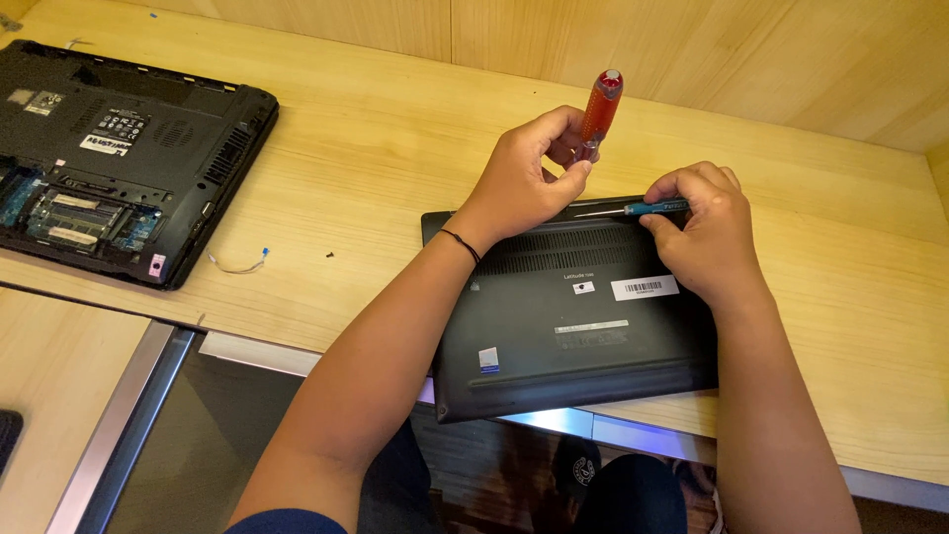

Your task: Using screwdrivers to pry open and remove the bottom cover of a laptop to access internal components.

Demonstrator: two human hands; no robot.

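Note:
A black laptop (pixel 573 336) lies upside down on the wooden table (pixel 376 168), its front edge hanging over the table's edge. My left hand (pixel 529 178) holds a red-handled screwdriver (pixel 600 109) upright above the laptop's far edge. My right hand (pixel 704 232) grips a small blue-handled screwdriver (pixel 652 208) laid nearly flat, its thin shaft pointing left along the laptop's far edge toward my left hand. A black band circles my left wrist.
A second black laptop (pixel 109 148) with its bottom cover off and circuit boards showing lies at the far left. A small loose wire (pixel 237 265) and a tiny dark screw (pixel 329 255) rest on the table between the two laptops. Wooden wall panels rise behind.

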